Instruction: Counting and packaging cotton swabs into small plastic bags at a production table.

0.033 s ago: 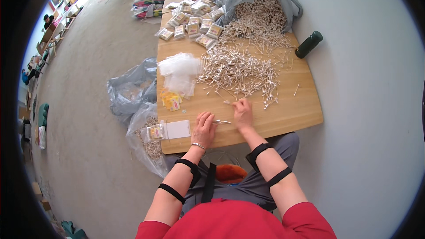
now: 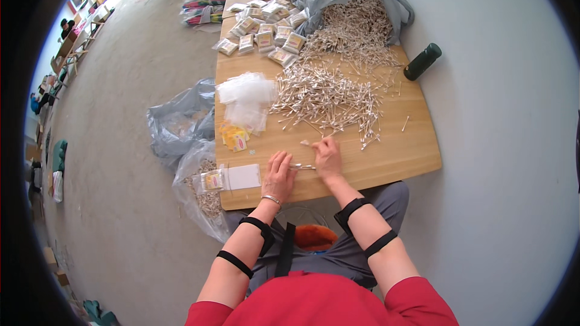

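Observation:
At the table's near edge, my left hand (image 2: 278, 175) is closed round a small bunch of cotton swabs (image 2: 304, 166), whose ends stick out to the right toward the other hand. My right hand (image 2: 328, 158) is just beside it, fingers pinched together; whitish swab tips (image 2: 306, 143) poke out at its fingertips, the rest covered by the fingers. Beyond both hands lies a loose heap of cotton swabs (image 2: 329, 96). Left of my left hand are a white card (image 2: 243, 177) and a clear packet of swabs (image 2: 211, 180) with a yellow label.
Clear empty bags (image 2: 244, 92) and yellow labels (image 2: 234, 137) lie along the table's left side. Filled swab packets (image 2: 264, 40) are piled farther back. A grey plastic bag (image 2: 402, 12) spills swabs at the far right, near a dark green bottle (image 2: 423, 61). Plastic bags (image 2: 184, 121) sit beside the table.
My right hand has shifted slightly to the left, carrying the whitish tips with it. My left hand stays in place on its swabs.

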Tool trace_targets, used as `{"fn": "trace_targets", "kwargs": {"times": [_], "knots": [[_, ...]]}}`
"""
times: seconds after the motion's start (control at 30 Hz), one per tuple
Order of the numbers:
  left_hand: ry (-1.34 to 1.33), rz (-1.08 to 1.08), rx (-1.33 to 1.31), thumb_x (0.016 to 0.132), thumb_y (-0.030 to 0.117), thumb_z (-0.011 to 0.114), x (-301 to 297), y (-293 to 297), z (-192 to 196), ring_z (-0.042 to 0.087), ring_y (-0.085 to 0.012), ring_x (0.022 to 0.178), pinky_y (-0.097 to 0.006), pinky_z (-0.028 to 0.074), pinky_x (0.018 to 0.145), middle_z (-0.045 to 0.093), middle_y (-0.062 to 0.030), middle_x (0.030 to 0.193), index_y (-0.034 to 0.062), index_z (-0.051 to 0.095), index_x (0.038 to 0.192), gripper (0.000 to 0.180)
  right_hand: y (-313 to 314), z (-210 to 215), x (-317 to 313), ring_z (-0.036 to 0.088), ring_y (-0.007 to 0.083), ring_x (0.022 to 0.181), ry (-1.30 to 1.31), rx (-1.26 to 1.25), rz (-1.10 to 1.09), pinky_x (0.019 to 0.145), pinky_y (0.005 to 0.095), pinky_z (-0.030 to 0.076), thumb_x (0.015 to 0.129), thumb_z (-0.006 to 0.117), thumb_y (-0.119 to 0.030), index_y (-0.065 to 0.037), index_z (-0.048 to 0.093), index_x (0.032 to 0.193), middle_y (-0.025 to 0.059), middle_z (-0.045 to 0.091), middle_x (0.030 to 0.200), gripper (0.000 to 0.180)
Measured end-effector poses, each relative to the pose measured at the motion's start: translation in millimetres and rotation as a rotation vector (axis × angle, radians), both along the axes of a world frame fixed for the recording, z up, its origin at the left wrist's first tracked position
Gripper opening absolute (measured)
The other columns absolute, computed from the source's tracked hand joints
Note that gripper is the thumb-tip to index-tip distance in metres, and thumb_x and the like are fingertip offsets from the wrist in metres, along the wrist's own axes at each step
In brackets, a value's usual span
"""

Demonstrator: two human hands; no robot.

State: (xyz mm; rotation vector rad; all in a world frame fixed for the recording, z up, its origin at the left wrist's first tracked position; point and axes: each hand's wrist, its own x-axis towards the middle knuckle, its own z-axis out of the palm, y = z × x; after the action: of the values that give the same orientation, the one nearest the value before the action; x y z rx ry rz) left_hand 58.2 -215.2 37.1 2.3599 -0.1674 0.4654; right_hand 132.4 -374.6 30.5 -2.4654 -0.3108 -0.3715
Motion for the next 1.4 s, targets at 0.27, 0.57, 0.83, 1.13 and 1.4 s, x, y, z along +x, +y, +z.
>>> {"fn": "trace_targets", "kwargs": {"times": [0.27, 0.57, 0.83, 1.13, 1.4], "knots": [[0.032, 0.0, 0.074, 0.078, 0.01, 0.066, -2, 3, -1, 0.042, -0.0344, 0.124, -0.044, 0.033, 0.106, 0.049, -0.0152, 0.127, 0.0047, 0.052, 0.121, 0.046, 27, 25, 15, 0.05, 0.0271, 0.094, -0.096, 0.021, -0.007, 0.084, 0.0387, 0.042, 0.075, 0.063, -0.007, -0.012, 0.066, 0.094, 0.0069, 0.052, 0.095, 0.02], [0.102, 0.195, 0.272, 0.074, 0.024, 0.07, -2, -5, 9, 0.029, -0.0345, 0.132, -0.047, 0.017, 0.112, 0.038, -0.0186, 0.138, 0.0023, 0.042, 0.13, 0.067, 25, 10, 23, 0.048, 0.0272, 0.096, 0.044, -0.042, 0.033, 0.086, 0.0389, 0.041, 0.077, 0.063, -0.012, -0.011, 0.065, 0.1, 0.006, 0.052, 0.1, 0.023], [0.103, 0.128, 0.116, 0.077, 0.019, 0.068, -2, -1, 7, 0.033, -0.0344, 0.13, -0.042, 0.029, 0.108, 0.041, -0.0187, 0.134, -0.0003, 0.042, 0.129, 0.061, -4, 22, 4, 0.05, 0.0286, 0.096, 0.0, 0.121, 0.266, 0.089, 0.0384, 0.041, 0.074, 0.066, -0.008, -0.007, 0.066, 0.097, 0.0099, 0.054, 0.099, 0.024], [0.067, 0.055, 0.07, 0.079, 0.016, 0.066, -3, -1, 7, 0.039, -0.0317, 0.127, -0.04, 0.034, 0.105, 0.046, -0.0162, 0.132, 0.0007, 0.046, 0.126, 0.054, 14, 19, -9, 0.052, 0.028, 0.091, 0.079, 0.174, 0.278, 0.082, 0.0366, 0.045, 0.073, 0.065, -0.003, -0.004, 0.066, 0.089, 0.01, 0.054, 0.097, 0.017], [0.063, 0.062, 0.118, 0.079, 0.015, 0.066, -1, -2, 10, 0.039, -0.0311, 0.127, -0.04, 0.033, 0.106, 0.047, -0.0152, 0.131, 0.0005, 0.048, 0.125, 0.052, -5, 16, -12, 0.053, 0.0293, 0.09, -0.031, 0.059, -0.028, 0.079, 0.0379, 0.045, 0.075, 0.064, -0.003, -0.005, 0.065, 0.091, 0.0095, 0.055, 0.093, 0.016]]}}
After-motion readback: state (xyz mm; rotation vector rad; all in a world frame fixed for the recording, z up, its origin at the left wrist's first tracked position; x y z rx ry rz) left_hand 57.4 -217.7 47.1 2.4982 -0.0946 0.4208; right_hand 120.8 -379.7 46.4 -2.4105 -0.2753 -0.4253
